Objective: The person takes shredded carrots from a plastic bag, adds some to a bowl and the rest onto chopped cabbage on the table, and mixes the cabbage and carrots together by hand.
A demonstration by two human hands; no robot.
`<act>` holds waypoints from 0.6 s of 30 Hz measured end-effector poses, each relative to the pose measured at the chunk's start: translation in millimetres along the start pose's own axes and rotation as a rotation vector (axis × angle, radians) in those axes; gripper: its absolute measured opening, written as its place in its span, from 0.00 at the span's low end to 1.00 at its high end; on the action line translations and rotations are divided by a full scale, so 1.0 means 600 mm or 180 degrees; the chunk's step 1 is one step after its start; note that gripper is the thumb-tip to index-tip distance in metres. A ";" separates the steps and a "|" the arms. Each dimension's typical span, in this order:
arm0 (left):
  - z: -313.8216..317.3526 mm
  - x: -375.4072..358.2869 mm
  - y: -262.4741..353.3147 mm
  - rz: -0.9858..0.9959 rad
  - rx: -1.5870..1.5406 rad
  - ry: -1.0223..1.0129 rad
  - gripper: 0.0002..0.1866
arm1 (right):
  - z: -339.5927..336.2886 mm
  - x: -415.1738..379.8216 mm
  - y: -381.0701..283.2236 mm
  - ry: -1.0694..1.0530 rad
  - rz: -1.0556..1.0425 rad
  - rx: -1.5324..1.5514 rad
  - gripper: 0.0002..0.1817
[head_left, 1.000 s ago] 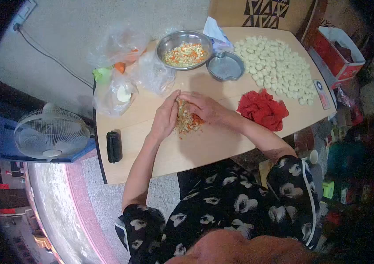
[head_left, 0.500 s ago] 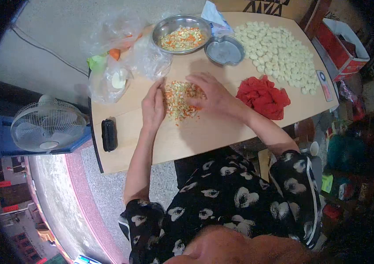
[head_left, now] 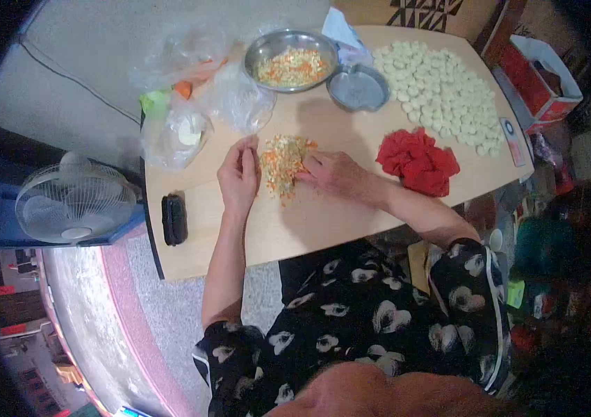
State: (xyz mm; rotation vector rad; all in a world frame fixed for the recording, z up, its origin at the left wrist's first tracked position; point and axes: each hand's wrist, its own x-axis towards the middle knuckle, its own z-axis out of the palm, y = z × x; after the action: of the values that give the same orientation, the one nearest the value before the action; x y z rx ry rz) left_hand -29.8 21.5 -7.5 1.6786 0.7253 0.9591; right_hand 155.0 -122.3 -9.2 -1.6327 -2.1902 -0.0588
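A loose pile of chopped vegetables (head_left: 282,167), pale green-white with orange bits, lies on the wooden table between my hands. Along its left side rests my left hand (head_left: 238,178), edge down, fingers loosely bent and holding nothing I can see. On the right side, my right hand (head_left: 340,177) has its fingers drawn together into the edge of the pile, gripping some of the pieces; its fingertips are partly hidden. Behind the pile stands a steel bowl (head_left: 291,89) containing more of the same chopped mix.
A grey metal dish (head_left: 358,89) sits beside the bowl. Many small pale dough pieces (head_left: 441,97) cover the right back. A crumpled red cloth (head_left: 418,161) lies right of my hand. Plastic bags (head_left: 177,132), a black case (head_left: 173,219) and a fan (head_left: 76,200) are at left.
My right hand has come down from over the pile, its spread fingers now drawn together at the right edge. My left hand's fingers have curled slightly. The whole view has shifted a little.
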 end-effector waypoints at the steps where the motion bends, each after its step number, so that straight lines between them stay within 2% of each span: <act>1: -0.001 0.000 0.005 -0.0082 -0.0019 -0.0015 0.13 | -0.002 0.004 0.004 0.0147 0.0316 0.0576 0.14; 3: -0.001 -0.003 0.014 -0.0253 -0.0069 -0.0046 0.13 | -0.003 0.010 0.017 0.0430 0.0937 0.1732 0.11; 6: -0.003 -0.001 -0.007 -0.0179 -0.0074 -0.0053 0.13 | -0.002 0.029 0.058 0.0548 0.1630 0.2879 0.15; 9: -0.005 0.002 -0.003 -0.0165 0.0177 -0.0079 0.12 | -0.079 0.097 0.099 0.0539 0.2000 0.2466 0.19; 11: -0.006 0.006 -0.003 -0.0091 0.0305 -0.0077 0.12 | -0.113 0.158 0.126 0.0962 0.1912 0.3233 0.19; 15: -0.003 0.012 -0.013 0.0260 0.0383 0.0023 0.11 | -0.103 0.253 0.262 0.0304 0.1380 0.1264 0.20; 18: -0.004 0.016 -0.014 0.0284 0.0486 0.0047 0.10 | -0.065 0.292 0.305 -0.0083 0.0854 0.0209 0.29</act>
State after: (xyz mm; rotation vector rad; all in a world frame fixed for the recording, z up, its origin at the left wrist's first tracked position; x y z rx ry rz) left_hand -27.3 32.7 -12.6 1.8519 0.7547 1.0002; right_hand 295.4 84.1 49.2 -1.8820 -1.9499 0.1100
